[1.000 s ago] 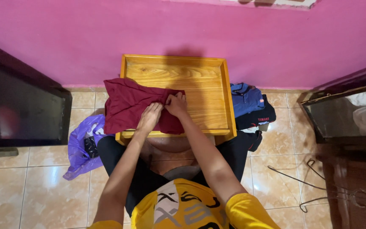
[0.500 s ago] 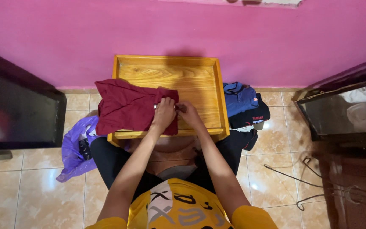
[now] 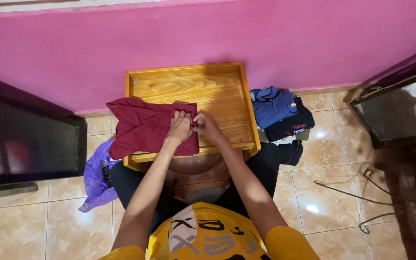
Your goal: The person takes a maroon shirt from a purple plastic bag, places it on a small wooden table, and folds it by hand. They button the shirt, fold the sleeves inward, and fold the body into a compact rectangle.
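Observation:
A dark red garment (image 3: 143,127) lies across the left half of a wooden tray (image 3: 217,89) that rests on my lap, its left part hanging over the tray's rim. My left hand (image 3: 180,126) presses on the garment's right edge, fingers curled on the cloth. My right hand (image 3: 207,126) pinches the same edge just beside it, the two hands almost touching. The right half of the tray is bare wood.
A pile of folded dark blue and black clothes (image 3: 280,115) lies on the tiled floor right of the tray. A purple plastic bag (image 3: 95,178) sits on the floor at left. Dark cabinets stand at far left (image 3: 20,144) and far right (image 3: 400,110). A pink wall is ahead.
Both hands have stayed on the garment's right edge and drawn closer together; the cloth lies a little flatter. The camera view has shifted slightly.

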